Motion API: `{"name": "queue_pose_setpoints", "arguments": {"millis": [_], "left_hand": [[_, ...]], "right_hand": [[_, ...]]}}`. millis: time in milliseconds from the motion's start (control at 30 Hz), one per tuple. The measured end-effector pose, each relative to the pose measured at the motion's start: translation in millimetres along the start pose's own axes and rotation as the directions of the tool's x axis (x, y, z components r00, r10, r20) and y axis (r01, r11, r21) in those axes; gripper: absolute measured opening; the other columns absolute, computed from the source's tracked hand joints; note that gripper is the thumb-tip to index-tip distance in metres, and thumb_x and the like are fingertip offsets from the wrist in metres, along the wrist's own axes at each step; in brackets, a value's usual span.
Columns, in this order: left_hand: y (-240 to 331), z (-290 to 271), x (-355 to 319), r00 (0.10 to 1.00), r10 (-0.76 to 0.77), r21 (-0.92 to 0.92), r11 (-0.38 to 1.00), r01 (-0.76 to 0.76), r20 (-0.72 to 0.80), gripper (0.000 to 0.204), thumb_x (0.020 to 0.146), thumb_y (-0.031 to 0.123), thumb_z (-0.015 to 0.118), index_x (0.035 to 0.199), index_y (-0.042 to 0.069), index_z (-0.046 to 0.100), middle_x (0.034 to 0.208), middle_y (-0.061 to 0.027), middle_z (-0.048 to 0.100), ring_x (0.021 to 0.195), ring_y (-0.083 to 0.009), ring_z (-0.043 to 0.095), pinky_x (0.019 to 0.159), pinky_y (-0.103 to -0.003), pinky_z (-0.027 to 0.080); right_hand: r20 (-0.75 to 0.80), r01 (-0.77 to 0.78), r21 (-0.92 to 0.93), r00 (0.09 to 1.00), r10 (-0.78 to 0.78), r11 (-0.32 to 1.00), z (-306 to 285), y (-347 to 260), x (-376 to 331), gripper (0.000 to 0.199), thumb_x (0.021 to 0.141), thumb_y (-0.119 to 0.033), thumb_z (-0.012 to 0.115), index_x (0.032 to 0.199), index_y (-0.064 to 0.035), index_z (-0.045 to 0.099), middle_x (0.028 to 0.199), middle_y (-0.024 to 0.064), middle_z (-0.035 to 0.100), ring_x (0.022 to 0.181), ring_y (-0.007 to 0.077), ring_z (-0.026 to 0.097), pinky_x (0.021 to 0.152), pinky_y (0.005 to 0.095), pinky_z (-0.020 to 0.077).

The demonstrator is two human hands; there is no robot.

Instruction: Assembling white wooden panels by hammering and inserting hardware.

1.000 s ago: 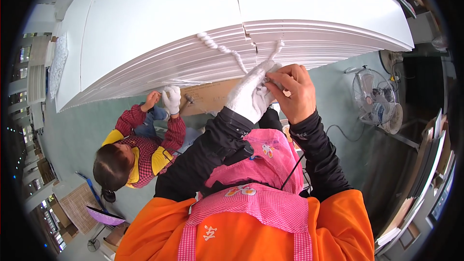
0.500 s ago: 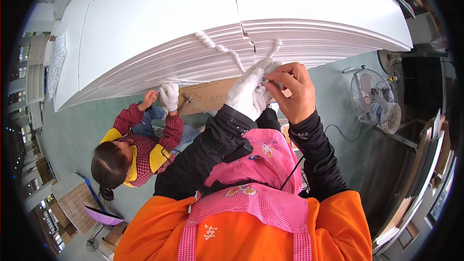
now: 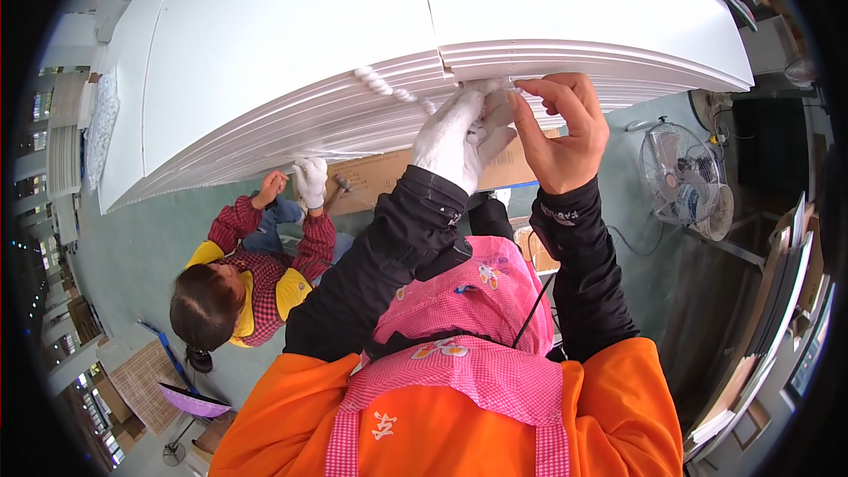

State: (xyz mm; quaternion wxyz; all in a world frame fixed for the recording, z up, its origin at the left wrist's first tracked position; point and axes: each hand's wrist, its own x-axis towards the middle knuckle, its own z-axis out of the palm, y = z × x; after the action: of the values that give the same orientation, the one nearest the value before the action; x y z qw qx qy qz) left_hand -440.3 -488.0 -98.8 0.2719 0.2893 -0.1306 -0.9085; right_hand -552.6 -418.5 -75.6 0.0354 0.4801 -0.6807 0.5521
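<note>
My left hand (image 3: 461, 137), in a white glove, is closed at the front edges of a tall stack of white panels (image 3: 309, 110). A strand of small white tufts (image 3: 380, 82) lies against those edges and runs into the glove. My right hand (image 3: 570, 128) is bare. Its thumb and index finger come together at the panel edges, right beside the gloved fingertips. Whatever sits in that pinch is too small to make out.
On the left, another person (image 3: 256, 274) in a checked top works low by the stack, one hand gloved. A flat cardboard box (image 3: 367, 181) lies beneath the panel edges. A standing fan (image 3: 680, 172) is at the right, with boards (image 3: 768, 327) leaning nearby.
Both my hands have moved up to the panel edges. My right hand has shifted right, away from the glove's palm, its pinch now at the edges. The tufted strand hangs shorter.
</note>
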Motion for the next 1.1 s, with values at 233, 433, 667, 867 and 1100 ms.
{"name": "queue_pose_setpoints", "arguments": {"millis": [233, 433, 667, 867, 1100], "left_hand": [[1, 4, 5, 1.000, -0.006, -0.020, 1.000, 0.006, 0.029, 0.019, 0.092, 0.012, 0.048, 0.108, 0.002, 0.053, 0.106, -0.0088, 0.058, 0.101, -0.0180, 0.057, 0.086, -0.033, 0.050], [5, 6, 7, 0.999, -0.010, -0.013, 1.000, 0.011, 0.035, 0.023, 0.092, 0.015, 0.047, 0.110, 0.003, 0.054, 0.105, -0.0073, 0.061, 0.098, -0.0187, 0.060, 0.078, -0.032, 0.052], [6, 11, 7, 0.999, -0.038, -0.018, 0.999, 0.038, -0.014, 0.026, 0.092, 0.016, 0.046, 0.113, 0.002, 0.053, 0.108, -0.0083, 0.059, 0.102, -0.0188, 0.058, 0.083, -0.033, 0.051], [9, 7, 8, 0.998, -0.044, -0.112, 0.992, 0.050, 0.053, 0.031, 0.092, 0.017, 0.046, 0.116, -0.002, 0.050, 0.111, -0.0098, 0.057, 0.105, -0.0197, 0.056, 0.086, -0.034, 0.050], [15, 5, 8, 0.998, -0.069, -0.129, 0.989, 0.070, 0.008, 0.031, 0.092, 0.016, 0.045, 0.116, -0.003, 0.048, 0.112, -0.0116, 0.056, 0.104, -0.0212, 0.056, 0.088, -0.034, 0.050]], "right_hand": [[-0.002, 0.042, -0.055, 0.999, -0.042, 0.998, -1, 3, 7, 0.018, 0.063, 0.000, 0.071, 0.079, -0.0048, 0.066, 0.074, 0.0067, 0.056, 0.070, 0.0226, 0.053, 0.062, 0.0306, 0.0429], [0.035, 0.123, -0.087, 0.992, -0.120, 0.989, -5, 4, 12, 0.019, 0.062, 0.000, 0.071, 0.079, -0.0060, 0.066, 0.072, 0.0058, 0.055, 0.067, 0.0227, 0.050, 0.060, 0.0313, 0.0407], [0.013, 0.109, -0.119, 0.994, -0.108, 0.987, -1, 2, 12, 0.016, 0.062, -0.001, 0.072, 0.077, -0.0064, 0.067, 0.070, 0.0048, 0.055, 0.068, 0.0226, 0.050, 0.061, 0.0312, 0.0404], [-0.031, -0.028, -0.087, 0.999, 0.026, 0.996, 8, -3, 9, 0.014, 0.061, -0.003, 0.074, 0.073, -0.0073, 0.068, 0.069, 0.0024, 0.058, 0.067, 0.0214, 0.050, 0.062, 0.0303, 0.0400], [-0.137, -0.265, 0.225, 0.944, 0.300, 0.938, 33, 4, -10, 0.011, 0.067, -0.007, 0.076, 0.076, -0.0049, 0.070, 0.070, 0.0020, 0.058, 0.069, 0.0144, 0.050, 0.066, 0.0260, 0.0389]]}}
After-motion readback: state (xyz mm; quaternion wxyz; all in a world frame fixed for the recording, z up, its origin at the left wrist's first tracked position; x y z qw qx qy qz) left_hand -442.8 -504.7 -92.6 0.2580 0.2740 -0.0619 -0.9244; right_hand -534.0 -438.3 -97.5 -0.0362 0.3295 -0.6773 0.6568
